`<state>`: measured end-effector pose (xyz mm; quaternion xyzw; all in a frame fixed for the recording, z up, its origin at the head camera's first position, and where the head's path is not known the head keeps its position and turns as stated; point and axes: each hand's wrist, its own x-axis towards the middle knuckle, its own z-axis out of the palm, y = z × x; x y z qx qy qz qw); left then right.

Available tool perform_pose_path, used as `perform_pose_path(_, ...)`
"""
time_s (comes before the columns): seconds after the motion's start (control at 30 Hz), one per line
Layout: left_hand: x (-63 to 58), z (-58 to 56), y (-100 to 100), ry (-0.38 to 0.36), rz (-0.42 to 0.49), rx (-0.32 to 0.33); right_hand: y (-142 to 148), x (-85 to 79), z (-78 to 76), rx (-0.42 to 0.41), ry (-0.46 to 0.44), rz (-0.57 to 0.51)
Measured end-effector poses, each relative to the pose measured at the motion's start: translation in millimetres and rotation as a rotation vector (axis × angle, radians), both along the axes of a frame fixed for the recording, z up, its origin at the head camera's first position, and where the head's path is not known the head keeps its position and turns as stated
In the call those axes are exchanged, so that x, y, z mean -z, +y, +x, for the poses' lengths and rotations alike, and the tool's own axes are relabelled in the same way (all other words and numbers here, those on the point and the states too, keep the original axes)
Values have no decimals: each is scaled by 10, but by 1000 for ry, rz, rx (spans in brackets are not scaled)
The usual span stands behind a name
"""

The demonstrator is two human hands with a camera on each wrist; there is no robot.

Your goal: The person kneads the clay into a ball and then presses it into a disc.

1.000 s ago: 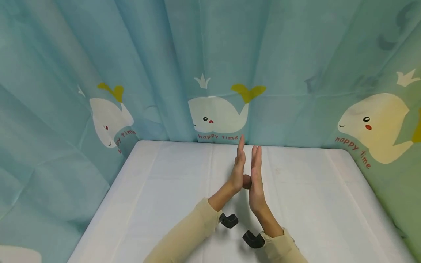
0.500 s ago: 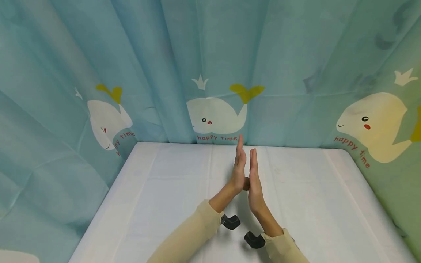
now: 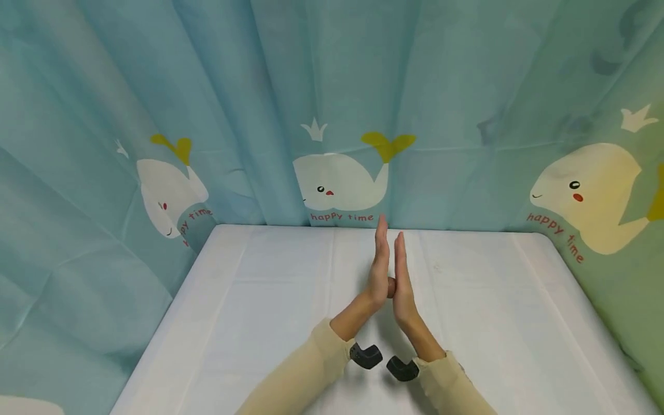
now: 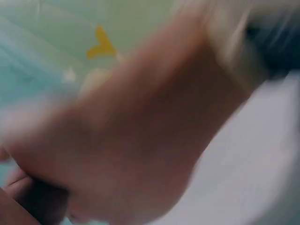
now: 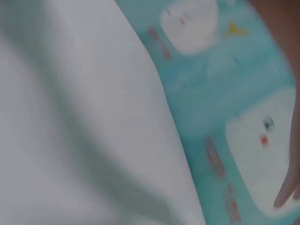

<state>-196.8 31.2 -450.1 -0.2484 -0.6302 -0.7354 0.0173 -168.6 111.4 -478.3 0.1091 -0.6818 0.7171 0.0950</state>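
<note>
In the head view my left hand (image 3: 380, 271) and right hand (image 3: 404, 288) stand palm to palm above the table, fingers straight and pointing away from me. A small brown rounded lump (image 3: 391, 287) is pressed between the palms near their heels. Only its near side shows, and its material cannot be made out. The left fingertips reach a little farther forward than the right ones. A blurred hand and wrist (image 4: 117, 140) fill much of the left wrist view. Along the right edge of the right wrist view, part of a hand (image 5: 293, 154) appears.
A white-covered table (image 3: 493, 311) lies under the hands. Behind and beside it hangs a blue-green curtain (image 3: 451, 104) printed with whales. Black curved pieces (image 3: 366, 356) stick out at both cuffs, close to each other.
The right fingers have tilted left, narrowing the gap between the hands. Less of the brown lump shows than a second ago. The two cuffs' black pieces have come closer together.
</note>
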Motion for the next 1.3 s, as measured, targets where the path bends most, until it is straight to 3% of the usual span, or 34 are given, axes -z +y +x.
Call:
perform_pose_path(0.07, 56, -87, -31, 0, -50, -22, -78, -14, 96, -21, 17, 9)
perform_pose_path(0.13, 123, -121, -39, -21, -96, -5, -100, -69, 129, -16, 52, -11)
perform_pose_path(0.23, 190, -63, -11, -38, -121, 78, -18, -149, 41, 17, 66, -41)
perform_pose_path(0.37, 146, 68, 31, -5, -74, 141, 139, -88, -149, 33, -21, -84)
perform_pose_path(0.43, 108, 76, 24, 8, -66, 128, 144, 9, -160, 15, -55, -86)
perform_pose_path(0.53, 106, -4, -20, -3, -117, 39, 30, 103, -48, -27, -68, -65)
perform_pose_path(0.63, 190, -94, -52, -58, -159, -44, -96, 54, 81, -29, 15, -10)
perform_pose_path(0.67, 210, -99, -49, -79, -156, -50, -113, 7, 95, -14, 43, 8)
perform_pose_path(0.77, 238, -13, -6, -153, -95, 14, -52, -125, 36, 57, 115, 47)
perform_pose_path(0.9, 127, 173, 43, -217, 51, 100, 145, -130, -168, 89, 62, 13)
perform_pose_path(0.97, 42, 194, 37, -206, 84, 101, 185, -53, -210, 69, 15, -13)
perform_pose_path(1.07, -26, 99, 9, -144, 75, 54, 102, 41, -104, 26, 1, -4)
perform_pose_path(1.2, 117, -93, -12, -75, -24, -44, -73, -13, 150, -9, 66, 29)
perform_pose_path(1.3, 270, -78, 28, -58, -55, -16, -63, -144, 167, 7, 126, 9)
